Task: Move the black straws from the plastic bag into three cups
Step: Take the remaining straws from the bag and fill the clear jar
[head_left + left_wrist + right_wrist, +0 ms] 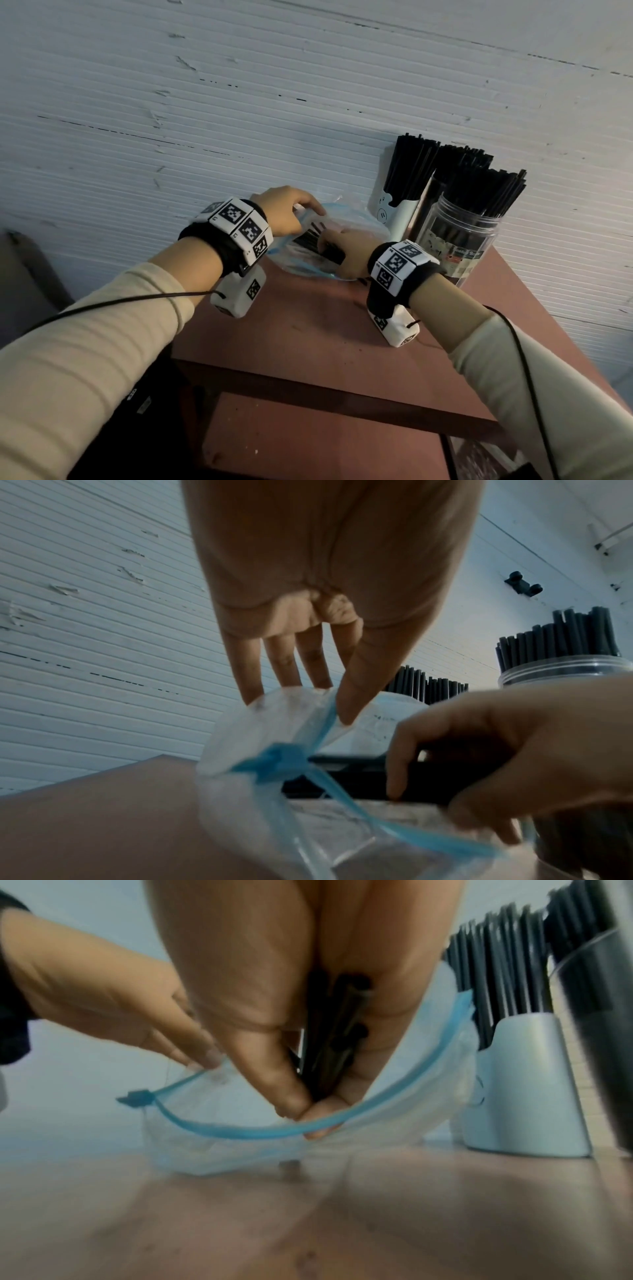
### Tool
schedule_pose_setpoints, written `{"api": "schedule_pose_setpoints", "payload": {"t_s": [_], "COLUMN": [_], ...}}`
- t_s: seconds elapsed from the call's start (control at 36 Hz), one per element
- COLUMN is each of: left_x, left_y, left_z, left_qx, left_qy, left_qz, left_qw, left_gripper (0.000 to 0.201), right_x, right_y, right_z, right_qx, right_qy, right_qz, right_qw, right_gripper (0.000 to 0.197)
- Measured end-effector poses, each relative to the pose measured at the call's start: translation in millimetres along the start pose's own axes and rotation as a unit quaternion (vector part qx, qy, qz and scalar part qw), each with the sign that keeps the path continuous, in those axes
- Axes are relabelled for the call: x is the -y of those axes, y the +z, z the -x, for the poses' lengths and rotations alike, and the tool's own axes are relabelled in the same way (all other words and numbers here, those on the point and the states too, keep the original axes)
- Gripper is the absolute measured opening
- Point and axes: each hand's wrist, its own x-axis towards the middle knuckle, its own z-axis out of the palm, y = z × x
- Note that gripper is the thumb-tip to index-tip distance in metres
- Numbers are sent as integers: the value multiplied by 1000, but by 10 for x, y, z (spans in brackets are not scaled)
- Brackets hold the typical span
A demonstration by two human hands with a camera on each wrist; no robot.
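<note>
A clear plastic bag (356,219) with a blue zip rim lies open on the reddish-brown table (308,329). My left hand (305,210) pinches the bag's upper rim (308,704) and holds the mouth up. Inside the mouth, my right hand (330,248) grips a bundle of black straws (329,1042), which lies roughly level in the left wrist view (346,775). Three cups stand just right of the bag, all packed with upright black straws: a white cup (394,216), a dark cup (428,202) behind it, and a clear jar (462,240).
A ribbed white wall (239,102) rises directly behind the bag and cups. The table's front edge (308,380) is near my forearms, with a lower shelf beneath. Cables run from both wrist units along my sleeves.
</note>
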Motion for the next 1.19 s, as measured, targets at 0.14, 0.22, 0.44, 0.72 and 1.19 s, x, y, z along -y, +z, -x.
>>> {"api": "schedule_pose_setpoints", "payload": {"t_s": [0.14, 0.22, 0.44, 0.72, 1.19], "left_x": [14, 18, -144, -879, -1426], "left_y": [38, 65, 100, 476, 917], "left_z": [19, 30, 144, 314, 355], "left_qx": [-10, -5, -10, 76, 116], "left_qy": [-7, -12, 48, 161, 42], "left_qz": [-22, -34, -20, -72, 295], "left_qw": [1000, 999, 999, 981, 947], "left_gripper": [48, 48, 59, 55, 35], "right_x": [-62, -78, -153, -178, -277], "right_y": [-75, -152, -445, -738, -804], "right_z": [108, 279, 866, 1550, 1597], "right_qx": [-52, -66, -33, -53, -367], "right_qy": [0, -8, 13, -55, -119], "right_qz": [-75, -121, -132, -172, -135], "right_qw": [996, 990, 991, 982, 913], "right_gripper": [29, 39, 43, 39, 30]}}
